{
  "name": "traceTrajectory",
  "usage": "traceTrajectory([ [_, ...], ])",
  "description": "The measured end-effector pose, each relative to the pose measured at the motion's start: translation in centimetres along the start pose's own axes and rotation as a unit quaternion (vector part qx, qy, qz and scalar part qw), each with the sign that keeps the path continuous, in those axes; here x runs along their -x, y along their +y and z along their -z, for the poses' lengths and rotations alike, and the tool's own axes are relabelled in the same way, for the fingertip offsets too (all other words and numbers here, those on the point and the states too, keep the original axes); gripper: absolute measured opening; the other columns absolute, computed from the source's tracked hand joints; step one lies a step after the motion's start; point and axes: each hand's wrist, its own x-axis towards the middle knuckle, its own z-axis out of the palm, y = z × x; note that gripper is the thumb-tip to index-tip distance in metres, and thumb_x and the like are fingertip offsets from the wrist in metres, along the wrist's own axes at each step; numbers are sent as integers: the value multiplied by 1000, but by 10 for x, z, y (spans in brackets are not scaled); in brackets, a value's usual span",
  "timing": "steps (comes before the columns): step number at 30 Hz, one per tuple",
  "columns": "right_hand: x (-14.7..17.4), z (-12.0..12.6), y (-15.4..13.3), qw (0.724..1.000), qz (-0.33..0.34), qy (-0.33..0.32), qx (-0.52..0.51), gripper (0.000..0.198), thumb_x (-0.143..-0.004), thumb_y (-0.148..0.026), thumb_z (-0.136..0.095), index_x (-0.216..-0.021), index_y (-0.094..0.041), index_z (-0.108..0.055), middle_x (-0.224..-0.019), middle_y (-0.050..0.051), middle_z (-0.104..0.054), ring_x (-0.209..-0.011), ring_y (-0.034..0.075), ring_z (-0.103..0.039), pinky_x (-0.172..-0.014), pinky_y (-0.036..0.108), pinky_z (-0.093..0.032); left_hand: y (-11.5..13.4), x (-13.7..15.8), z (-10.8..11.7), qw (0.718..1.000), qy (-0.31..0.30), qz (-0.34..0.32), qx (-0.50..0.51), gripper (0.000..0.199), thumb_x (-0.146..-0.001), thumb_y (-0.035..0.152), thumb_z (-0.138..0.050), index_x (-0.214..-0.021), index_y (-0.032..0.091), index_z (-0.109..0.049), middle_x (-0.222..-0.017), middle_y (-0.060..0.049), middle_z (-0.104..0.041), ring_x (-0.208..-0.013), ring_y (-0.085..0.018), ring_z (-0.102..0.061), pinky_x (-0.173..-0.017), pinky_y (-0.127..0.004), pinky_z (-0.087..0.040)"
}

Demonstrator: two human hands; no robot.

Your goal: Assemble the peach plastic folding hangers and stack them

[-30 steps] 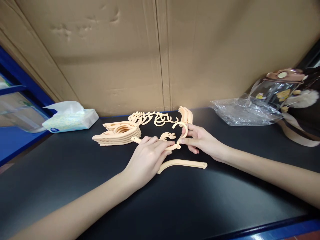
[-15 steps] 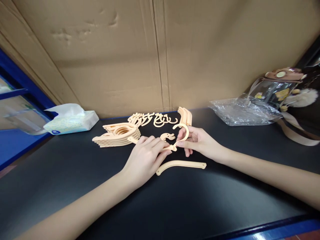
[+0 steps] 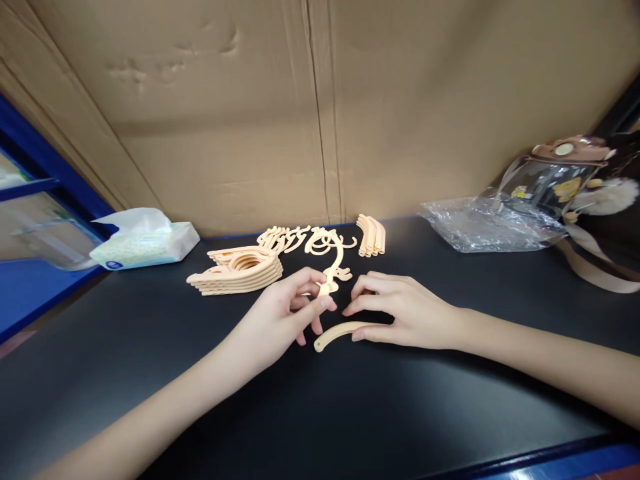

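My left hand (image 3: 280, 308) pinches the base of a cream hanger hook (image 3: 339, 252), whose curve rises above the fingers. A small piece at the hook's base is partly covered by the fingertips, so I cannot see how far it extends. On the black table, my right hand (image 3: 400, 308) has closed over the right part of a loose curved hanger arm (image 3: 333, 333), thumb on the near side and fingers beyond it. The arm's left end, with a small hole, sticks out. Just behind the held hook lies another cream piece (image 3: 344, 274), partly hidden.
Folded cream hangers (image 3: 235, 279) are stacked at the left. Several loose hooks (image 3: 283, 238) lie at the back, with a bundle of hanger arms (image 3: 371, 237) right of them. A tissue pack (image 3: 145, 243), clear plastic bag (image 3: 493, 227) and clear bottle (image 3: 547, 177) stand around. Cardboard (image 3: 225, 120) walls the back.
My right hand has let go of the hook and come down onto the loose hanger arm. My left hand has turned, keeping the hook, which now stands further left.
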Motion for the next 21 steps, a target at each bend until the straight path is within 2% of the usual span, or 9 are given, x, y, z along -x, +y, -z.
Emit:
traceTrajectory([
  [3,1,0,0,997,34,2,68,25,-93,-37,-47,-96,-20,-65,-91,4,-60,-81,16,-53,-74,29,-44,1,-1,1,994,-23,54,92,27,-83,34,-58,-101,18,-49,-84,-2,-61,-59,-11,-58,-42,-19,-49],
  [6,1,-3,1,990,52,19,130,25,-96,-30,-41,-96,-17,-63,-89,4,-61,-79,15,-53,-74,29,-43,4,-1,0,985,-16,105,134,24,-86,39,-54,-88,15,-52,-77,-1,-58,-55,-8,-53,-43,-17,-47],
  [9,0,-6,1,983,62,29,168,28,-98,-26,-35,-94,-16,-61,-87,4,-61,-77,16,-53,-72,29,-42,5,0,1,977,2,129,169,26,-89,38,-51,-79,14,-53,-75,-1,-58,-53,-7,-51,-44,-16,-46],
  [13,0,-9,1,981,62,36,181,25,-97,-17,-32,-92,-15,-56,-82,5,-59,-73,15,-52,-68,28,-41,2,-1,2,967,11,139,213,18,-86,32,-57,-82,14,-55,-77,-2,-59,-60,-9,-54,-51,-18,-50],
  [17,3,-9,2,988,13,33,151,24,-96,-12,-29,-90,-16,-52,-78,3,-60,-62,12,-53,-56,24,-36,-2,-4,2,957,-1,151,247,17,-87,31,-57,-83,15,-57,-71,-1,-58,-59,-9,-55,-51,-19,-52],
  [21,4,-6,0,991,-43,21,125,29,-100,-29,-27,-90,-18,-52,-68,-2,-60,-49,10,-49,-47,23,-26,-5,-3,3,948,-20,174,265,13,-86,29,-60,-88,16,-61,-67,0,-57,-59,-10,-57,-51,-20,-55],
])
